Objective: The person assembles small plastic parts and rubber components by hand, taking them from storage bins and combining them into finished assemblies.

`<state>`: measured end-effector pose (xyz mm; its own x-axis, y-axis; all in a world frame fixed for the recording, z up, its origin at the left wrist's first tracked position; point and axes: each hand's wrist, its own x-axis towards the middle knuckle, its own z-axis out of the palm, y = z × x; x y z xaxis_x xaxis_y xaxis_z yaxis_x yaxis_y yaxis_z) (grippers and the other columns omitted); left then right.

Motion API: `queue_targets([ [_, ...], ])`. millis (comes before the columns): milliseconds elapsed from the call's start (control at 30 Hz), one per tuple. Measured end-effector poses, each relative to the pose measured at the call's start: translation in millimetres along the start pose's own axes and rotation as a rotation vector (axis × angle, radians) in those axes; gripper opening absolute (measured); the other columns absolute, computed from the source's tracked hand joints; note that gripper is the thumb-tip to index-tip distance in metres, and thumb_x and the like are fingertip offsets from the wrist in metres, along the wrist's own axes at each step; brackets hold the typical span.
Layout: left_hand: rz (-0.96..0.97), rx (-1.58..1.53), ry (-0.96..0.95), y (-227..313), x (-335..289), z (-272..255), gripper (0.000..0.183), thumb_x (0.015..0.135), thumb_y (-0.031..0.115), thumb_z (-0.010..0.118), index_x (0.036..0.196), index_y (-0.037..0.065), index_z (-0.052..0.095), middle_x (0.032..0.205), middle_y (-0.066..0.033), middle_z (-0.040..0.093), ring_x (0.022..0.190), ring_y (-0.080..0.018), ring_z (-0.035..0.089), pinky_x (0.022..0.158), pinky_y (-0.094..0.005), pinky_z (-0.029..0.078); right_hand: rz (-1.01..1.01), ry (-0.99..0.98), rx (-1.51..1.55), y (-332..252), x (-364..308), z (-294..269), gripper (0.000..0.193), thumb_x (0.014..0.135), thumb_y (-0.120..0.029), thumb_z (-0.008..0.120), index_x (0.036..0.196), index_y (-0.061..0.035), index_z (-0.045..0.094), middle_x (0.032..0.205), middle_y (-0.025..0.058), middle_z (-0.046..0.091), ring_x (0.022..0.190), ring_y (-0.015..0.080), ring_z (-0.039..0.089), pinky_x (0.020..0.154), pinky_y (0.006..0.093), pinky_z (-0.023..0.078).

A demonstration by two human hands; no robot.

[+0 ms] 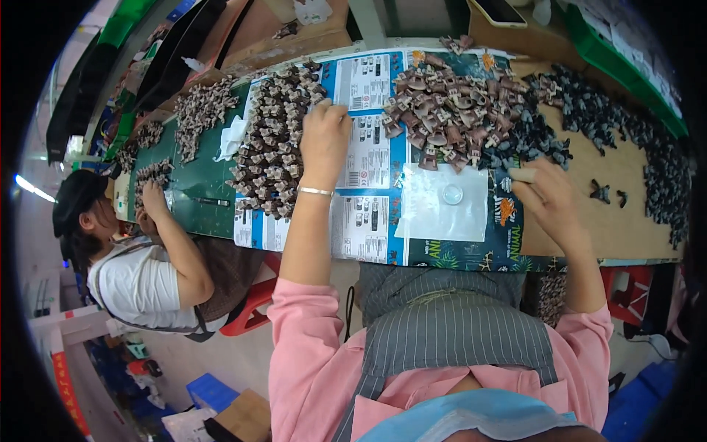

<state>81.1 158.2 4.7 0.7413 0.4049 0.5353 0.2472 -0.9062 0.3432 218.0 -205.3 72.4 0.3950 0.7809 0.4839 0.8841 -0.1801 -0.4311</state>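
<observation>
My left hand (325, 140) is closed at the right edge of a block of small brown animal figurines (276, 140) standing in rows. Its fingertips point away from me, and whatever they pinch is hidden. My right hand (549, 197) hovers by the near edge of the dark grey parts (526, 136), its finger and thumb bent and apart, with nothing visible between them. A pale cover wraps one fingertip. Between my hands, brown plastic body pieces (449, 103) lie in a loose heap. Closer to me, a small clear round dish (451, 194) rests on a transparent plastic sheet (431, 221).
Printed card sheets (361, 228) cover the table's middle. More black parts (666, 184) spread along the right side, beside a green-edged tray (626, 74). At left, a person (140, 272) handles figurines near a white tissue (232, 138). A phone (501, 11) lies at the back.
</observation>
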Motion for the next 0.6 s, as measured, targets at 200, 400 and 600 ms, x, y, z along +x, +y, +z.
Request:
queue_targets([
  [200, -0.029, 0.067, -0.039, 10.1, -10.9, -2.1, 0.015, 0.083, 0.011, 0.066, 0.097, 0.008, 0.067, 0.099, -0.0128, 0.063, 0.091, -0.0343, 0.059, 0.084, -0.0441, 0.050, -0.130, -0.232, 0.083, -17.3, 78.1, 47.6, 0.016, 0.083, -0.015, 0.069, 0.099, -0.0105, 0.067, 0.087, 0.0064, 0.059, 0.082, 0.0273, 0.061, 0.072, 0.0364, 0.046],
  [400, -0.184, -0.473, 0.003, 17.6, -54.4, -22.3, 0.018, 0.089, 0.006, 0.066, 0.107, 0.004, 0.067, 0.116, -0.0103, 0.064, 0.101, -0.0175, 0.065, 0.078, -0.0290, 0.055, -0.258, -0.292, -0.018, -24.2, 150.8, 140.3, 0.037, 0.082, -0.027, 0.068, 0.116, -0.0128, 0.064, 0.102, 0.0078, 0.062, 0.098, 0.0271, 0.061, 0.081, 0.0410, 0.049],
  [600, -0.628, -1.028, 0.204, 56.6, -121.3, -29.3, 0.021, 0.089, 0.003, 0.067, 0.109, 0.005, 0.069, 0.100, -0.0074, 0.069, 0.085, -0.0137, 0.066, 0.070, -0.0259, 0.054, -0.243, -0.380, -0.033, -60.1, 161.0, 204.1, 0.040, 0.082, -0.027, 0.068, 0.119, -0.0146, 0.060, 0.097, 0.0103, 0.059, 0.094, 0.0313, 0.061, 0.077, 0.0423, 0.050],
])
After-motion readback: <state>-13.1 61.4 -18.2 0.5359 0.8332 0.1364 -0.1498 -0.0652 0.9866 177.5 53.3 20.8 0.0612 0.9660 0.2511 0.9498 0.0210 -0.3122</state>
